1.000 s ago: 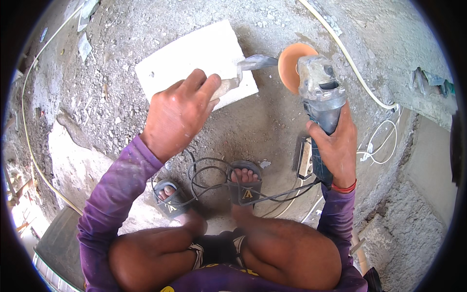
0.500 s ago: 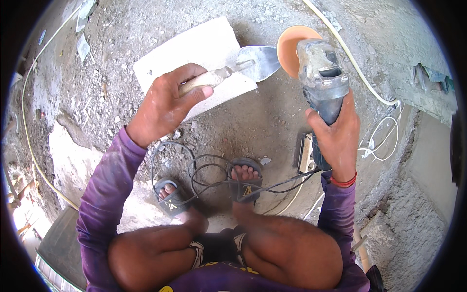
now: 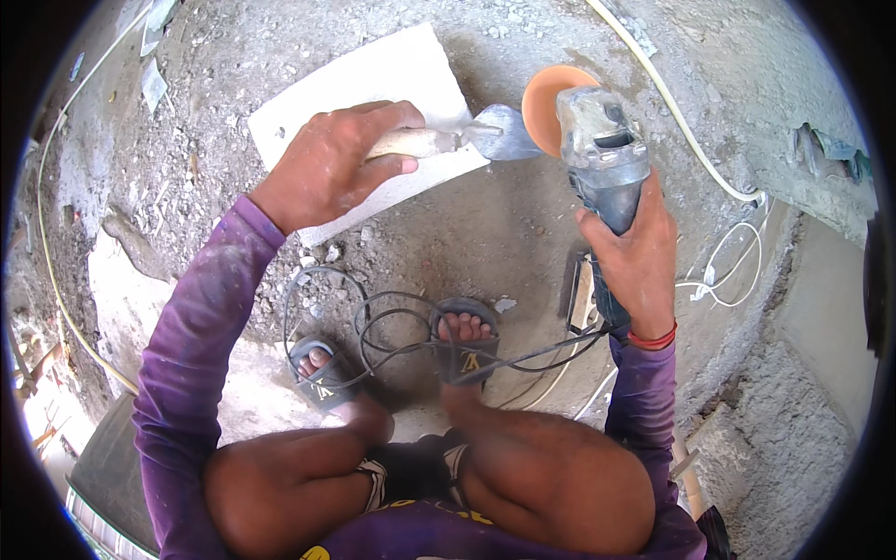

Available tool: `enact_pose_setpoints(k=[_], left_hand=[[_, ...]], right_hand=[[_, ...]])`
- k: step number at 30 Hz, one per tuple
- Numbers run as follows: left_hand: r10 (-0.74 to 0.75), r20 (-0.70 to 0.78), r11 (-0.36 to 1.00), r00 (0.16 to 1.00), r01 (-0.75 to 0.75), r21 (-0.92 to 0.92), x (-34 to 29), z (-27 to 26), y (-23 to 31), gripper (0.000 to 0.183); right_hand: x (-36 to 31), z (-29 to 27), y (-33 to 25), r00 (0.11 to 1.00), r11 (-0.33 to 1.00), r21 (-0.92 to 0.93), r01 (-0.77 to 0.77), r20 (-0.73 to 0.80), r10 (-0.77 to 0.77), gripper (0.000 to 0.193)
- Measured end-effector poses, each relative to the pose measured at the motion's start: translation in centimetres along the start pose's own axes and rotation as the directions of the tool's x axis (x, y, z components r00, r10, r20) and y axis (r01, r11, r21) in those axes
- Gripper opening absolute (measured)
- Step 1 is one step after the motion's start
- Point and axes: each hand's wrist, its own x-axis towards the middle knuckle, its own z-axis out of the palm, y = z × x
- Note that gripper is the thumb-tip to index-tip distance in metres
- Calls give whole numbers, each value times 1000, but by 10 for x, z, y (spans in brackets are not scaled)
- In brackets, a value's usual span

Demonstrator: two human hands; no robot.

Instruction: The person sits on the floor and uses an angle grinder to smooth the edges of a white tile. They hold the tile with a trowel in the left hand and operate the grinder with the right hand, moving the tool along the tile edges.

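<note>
Gripping a trowel [image 3: 467,140], the left hand [image 3: 331,163] sets its blade against the angle grinder [image 3: 602,168], clasped by the right hand [image 3: 635,252].

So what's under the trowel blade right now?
The trowel blade tip meets the orange disc of the angle grinder. Beneath lie the white tile's corner and gritty floor. The left hand covers most of the handle.

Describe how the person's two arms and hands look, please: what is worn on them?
Both arms wear long purple sleeves, dusted with pale powder and pushed up just short of the wrists. The left hand is bare, without glove or ring. The right hand is also bare; a red band circles its wrist above the sleeve cuff. Pale dust marks both hands.
</note>
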Motion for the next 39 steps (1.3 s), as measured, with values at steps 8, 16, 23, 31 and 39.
enact_pose_setpoints(k=[8,16,23,31,39], left_hand=[[67,-47,964,997,-53,261,3,10,26,42],[155,-69,894,986,-110,434,3,13,29,39],[242,-96,834,966,-157,528,4,11,33,33],[213,-74,797,974,-130,589,1,10,31,33],[307,-98,739,947,-172,651,2,9,34,35]], right_hand=[[-2,-7,6,993,993,44,-114,26,113,64],[-1,-13,-2,991,987,104,-122,68,115,61],[-2,-12,-4,989,990,55,-129,85,124,60],[-3,-13,-6,991,990,82,-114,76,108,62],[-2,-16,-13,996,996,64,-64,62,60,56]])
